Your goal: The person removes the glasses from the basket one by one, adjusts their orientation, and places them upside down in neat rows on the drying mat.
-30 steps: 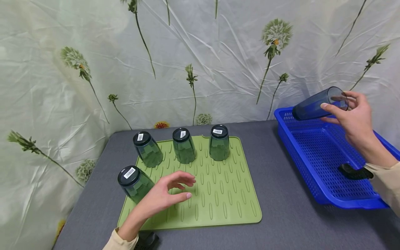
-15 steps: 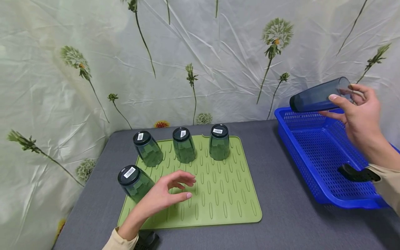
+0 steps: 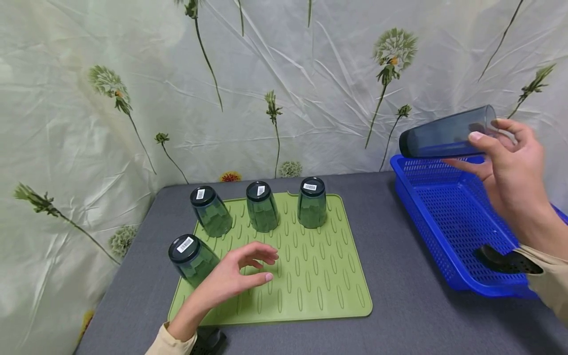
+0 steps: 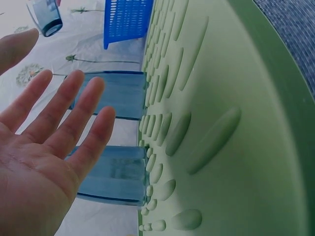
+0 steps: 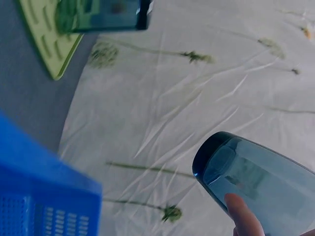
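Observation:
My right hand (image 3: 516,167) grips a blue-grey drinking glass (image 3: 448,134) near its rim, above the basket's far end. The glass lies almost sideways in the air, its dark base toward the left; the right wrist view shows the same glass (image 5: 256,177) with a finger against its side. My left hand (image 3: 235,273) hovers over the green mat (image 3: 310,276), fingers relaxed and holding nothing. Several glasses stand upside down on the mat: a glass (image 3: 195,261) beside the left hand, and a back row of a left glass (image 3: 213,214), a middle glass (image 3: 263,209) and a right glass (image 3: 312,204).
A blue perforated basket (image 3: 426,236) stands on the right of the grey table (image 3: 381,296). Behind the table hangs a pale sheet (image 3: 328,98) with a dandelion print. Black wrist straps show at both sleeves.
The right hand has raised the glass and turned it closer to level, its base shifting left. My left hand and the glasses on the mat stay where they were.

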A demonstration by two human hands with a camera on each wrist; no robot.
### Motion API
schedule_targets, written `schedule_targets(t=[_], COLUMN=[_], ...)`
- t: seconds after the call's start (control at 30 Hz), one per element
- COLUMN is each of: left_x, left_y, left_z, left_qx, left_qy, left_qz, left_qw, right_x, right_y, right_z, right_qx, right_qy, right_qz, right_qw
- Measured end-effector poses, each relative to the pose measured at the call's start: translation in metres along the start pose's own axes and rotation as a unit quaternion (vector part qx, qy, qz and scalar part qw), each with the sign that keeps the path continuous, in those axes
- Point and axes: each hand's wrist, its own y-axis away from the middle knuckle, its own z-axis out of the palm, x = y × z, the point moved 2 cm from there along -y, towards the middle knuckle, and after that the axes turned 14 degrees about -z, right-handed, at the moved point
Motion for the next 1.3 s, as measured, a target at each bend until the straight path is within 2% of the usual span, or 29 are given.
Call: schedule_targets(t=[0.3,0.47,0.67,0.93,1.17,1.3], left_x=[0.000,0.000,0.002,0.003,0.001,0.004], left_y=[0.001,0.002,0.003,0.002,0.000,-0.002], left_z=[0.001,0.000,0.000,-0.002,-0.002,-0.003], left_qx=[0.003,0.008,0.021,0.033,0.036,0.037], left_qy=[0.004,-0.001,-0.030,-0.033,-0.023,-0.018], left_qz=[0.004,0.002,-0.002,0.006,0.000,0.001], left_qw=[1.0000,1.0000,0.9993,0.9989,0.9991,0.9992], right_x=[0.000,0.001,0.000,0.005,0.010,0.015], right_y=[0.025,0.038,0.053,0.071,0.094,0.103], right_z=[0.019,0.029,0.039,0.045,0.057,0.060], right_qx=[-0.061,-0.066,-0.062,-0.088,-0.081,-0.084], right_qy=[0.079,0.064,0.033,0.016,0.076,0.087], right_qz=[-0.036,-0.050,-0.056,-0.060,-0.068,-0.067], right_qw=[0.994,0.995,0.996,0.994,0.992,0.990])
